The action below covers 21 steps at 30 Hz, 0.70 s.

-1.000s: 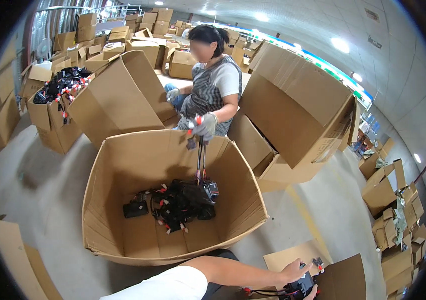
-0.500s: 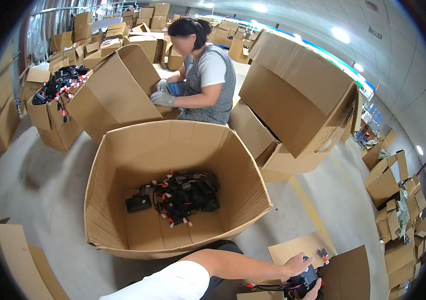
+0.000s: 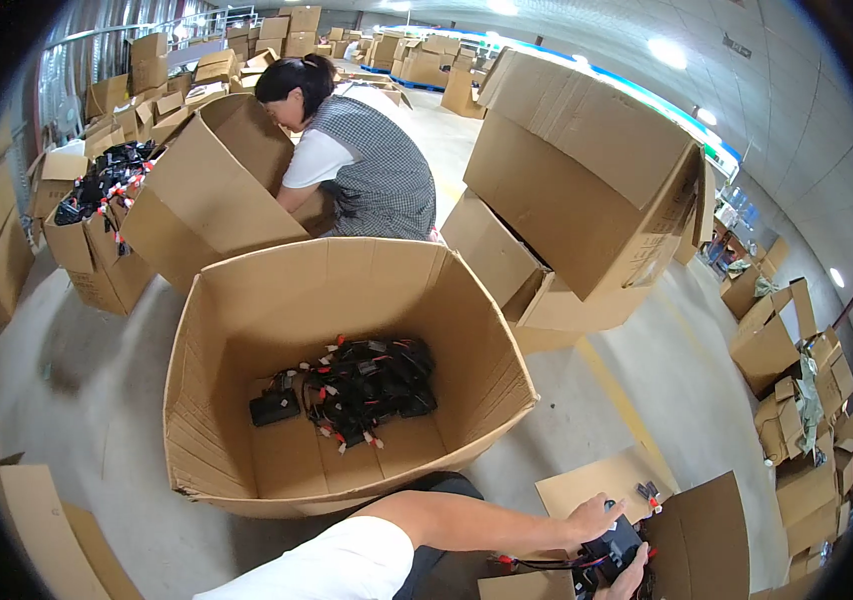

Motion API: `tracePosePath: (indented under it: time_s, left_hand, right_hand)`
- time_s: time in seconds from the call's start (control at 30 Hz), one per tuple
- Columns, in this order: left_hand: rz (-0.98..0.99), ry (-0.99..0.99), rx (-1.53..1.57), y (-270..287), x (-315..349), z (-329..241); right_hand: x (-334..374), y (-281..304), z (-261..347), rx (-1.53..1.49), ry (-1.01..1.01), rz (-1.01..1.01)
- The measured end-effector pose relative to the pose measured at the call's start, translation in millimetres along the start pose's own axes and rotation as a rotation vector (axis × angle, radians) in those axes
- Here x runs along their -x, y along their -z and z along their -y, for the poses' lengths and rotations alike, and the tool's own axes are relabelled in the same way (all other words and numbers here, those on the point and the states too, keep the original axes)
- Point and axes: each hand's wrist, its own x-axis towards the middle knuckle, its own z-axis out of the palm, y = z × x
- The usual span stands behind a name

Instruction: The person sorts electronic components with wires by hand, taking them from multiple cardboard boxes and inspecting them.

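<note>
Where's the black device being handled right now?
Lower right of the head view: the black device is between the left hand and right hand, at the small open carton, just left of its tall brown flap.

co-worker (image 3: pixel 382 165): bent down, arm now inside tilted carton (image 3: pixel 212 200)
hanging wires: since released over large box (image 3: pixel 322 280)
</note>
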Motion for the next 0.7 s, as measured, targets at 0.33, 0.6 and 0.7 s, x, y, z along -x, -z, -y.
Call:
tracePosePath:
  time_s: [0.33, 0.6, 0.7]
  left_hand:
    - [-0.014, 0.017, -0.005, 2.0, 4.8, -5.3]
    - [-0.003, 0.005, 0.035, 3.9, 9.2, -6.1]
    - [-0.054, 0.001, 0.021, 5.8, 8.7, -4.1]
  right_hand:
    - [16.8, -9.6, 7.7, 0.095, 0.046, -0.117]
    - [-14.7, 22.1, -10.5, 0.083, 0.134, 0.004]
    - [-21.9, 22.6, -13.2, 0.083, 0.148, 0.038]
